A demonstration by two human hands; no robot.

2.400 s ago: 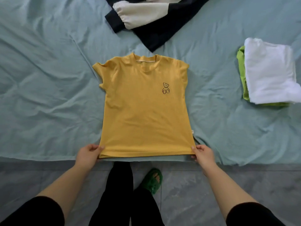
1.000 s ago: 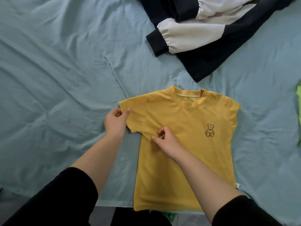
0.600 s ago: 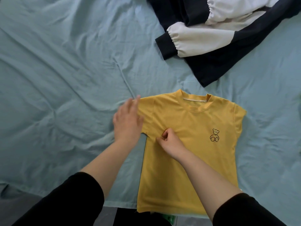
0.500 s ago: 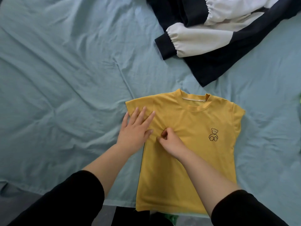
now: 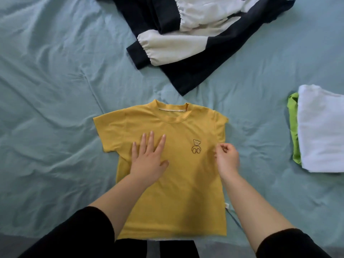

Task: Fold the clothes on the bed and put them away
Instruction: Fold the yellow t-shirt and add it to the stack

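Head view shows me the yellow T-shirt (image 5: 182, 192) lying flat and face up on the teal bed sheet (image 5: 55, 90), its hem at the near edge of the bed and its collar pointing away. The left hand (image 5: 149, 161) lies palm down on the chest of the shirt, fingers (image 5: 151, 138) straight and spread, to the left of the small bear print (image 5: 196, 146). The right hand (image 5: 228, 159) sits at the shirt's right side, just under the sleeve, fingers curled with thumb and forefinger close together. I cannot tell whether they pinch the cloth. Beyond the collar lies an unfolded navy-and-cream garment (image 5: 195, 47). Well off to the right, a folded white garment (image 5: 322, 131) rests on a green one (image 5: 294, 127).
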